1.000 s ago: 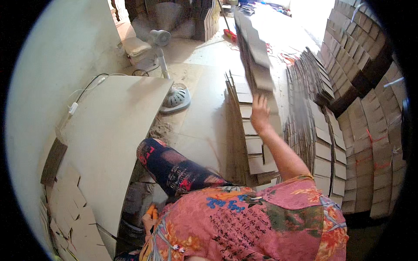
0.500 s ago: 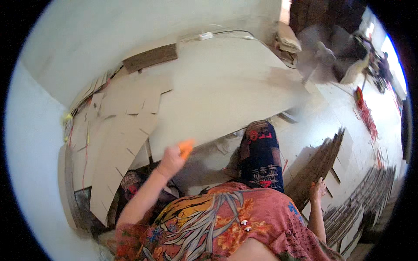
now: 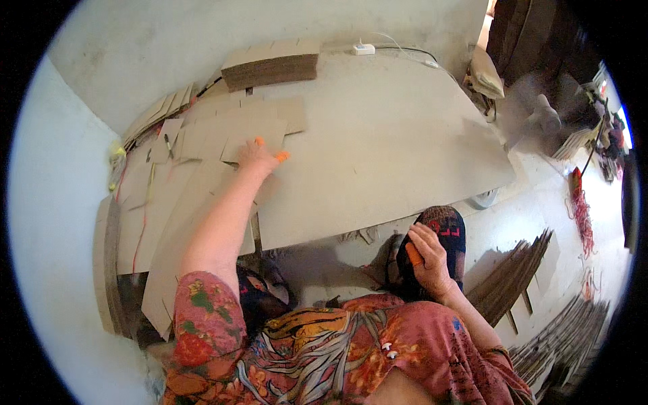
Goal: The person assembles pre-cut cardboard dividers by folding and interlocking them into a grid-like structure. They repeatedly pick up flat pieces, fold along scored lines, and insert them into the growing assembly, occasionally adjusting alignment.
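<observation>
- On the big grey-brown cardboard sheet (image 3: pixel 378 155), left hand (image 3: pixel 260 158) stretched forward, palm down, fingers spread flat and gripping nothing; orange covers on fingertips (image 3: pixel 281 156).
- Directly under and just beyond that hand, slotted cardboard pieces (image 3: pixel 243 131) laid flat and overlapping, plain brown, with no label to be made out.
- Further beyond the left hand, against the wall, a squared stack of cardboard (image 3: pixel 270 67) with its dark corrugated edge showing.
- To the left of the left hand, more flat cardboard pieces (image 3: pixel 152 202) fanned out toward the wall, a thin red cord (image 3: pixel 143 223) trailing across them.
- Far beyond and to the right of the left hand, a small white power strip (image 3: pixel 363 48) with its cable along the wall.
- On the raised knee in dark patterned fabric (image 3: pixel 442 226), right hand (image 3: pixel 428 260) resting with fingers loosely curled; an orange cover on one finger; cannot tell whether anything is held inside.
- To the right of the right hand, on the floor, bundles of slotted cardboard dividers (image 3: pixel 513 277) standing on edge, tilted, brown.
- Further right, a tangle of red string (image 3: pixel 580 209) on the pale floor.
</observation>
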Demonstrator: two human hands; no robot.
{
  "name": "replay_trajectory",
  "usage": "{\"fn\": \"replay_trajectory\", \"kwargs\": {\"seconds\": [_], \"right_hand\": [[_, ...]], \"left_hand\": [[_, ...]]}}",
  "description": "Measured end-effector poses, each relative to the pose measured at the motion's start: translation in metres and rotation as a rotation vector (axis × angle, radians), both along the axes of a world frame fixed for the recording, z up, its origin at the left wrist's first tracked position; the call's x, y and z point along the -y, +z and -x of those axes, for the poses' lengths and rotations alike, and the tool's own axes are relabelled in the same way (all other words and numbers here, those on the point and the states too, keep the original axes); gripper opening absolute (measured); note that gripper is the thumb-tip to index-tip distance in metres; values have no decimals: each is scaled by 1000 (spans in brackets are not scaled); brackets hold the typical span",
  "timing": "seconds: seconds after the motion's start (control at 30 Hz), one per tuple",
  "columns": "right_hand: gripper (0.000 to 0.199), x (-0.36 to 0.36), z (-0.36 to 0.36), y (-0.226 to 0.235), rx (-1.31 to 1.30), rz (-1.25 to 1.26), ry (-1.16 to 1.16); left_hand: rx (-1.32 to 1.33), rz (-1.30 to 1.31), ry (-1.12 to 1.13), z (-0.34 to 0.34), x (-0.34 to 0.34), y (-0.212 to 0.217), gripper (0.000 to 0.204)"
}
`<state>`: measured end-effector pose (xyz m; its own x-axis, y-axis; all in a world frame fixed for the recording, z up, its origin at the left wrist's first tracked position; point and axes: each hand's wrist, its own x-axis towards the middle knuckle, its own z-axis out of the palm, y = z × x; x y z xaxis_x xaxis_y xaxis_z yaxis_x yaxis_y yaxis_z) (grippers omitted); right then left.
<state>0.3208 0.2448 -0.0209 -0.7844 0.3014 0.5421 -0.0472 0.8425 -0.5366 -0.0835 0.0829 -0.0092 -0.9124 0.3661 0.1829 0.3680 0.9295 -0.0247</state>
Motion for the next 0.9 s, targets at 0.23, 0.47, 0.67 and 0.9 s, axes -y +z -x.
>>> {"fn": "replay_trajectory", "kwargs": {"seconds": [0.23, 0.47, 0.67, 0.9], "right_hand": [[22, 0, -8, -12, 82, 177, -54], [22, 1, 1, -9, 215, 99, 31], [20, 0, -2, -21, 133, 140, 31], [23, 1, 4, -14, 194, 97, 83]], "left_hand": [[411, 56, -36, 28, -15, 21, 59], [413, 72, 39, 22, 0, 19, 72], [281, 65, -126, 51, -5, -9, 37], [-8, -147, -70, 56, 11, 45, 31]]}}
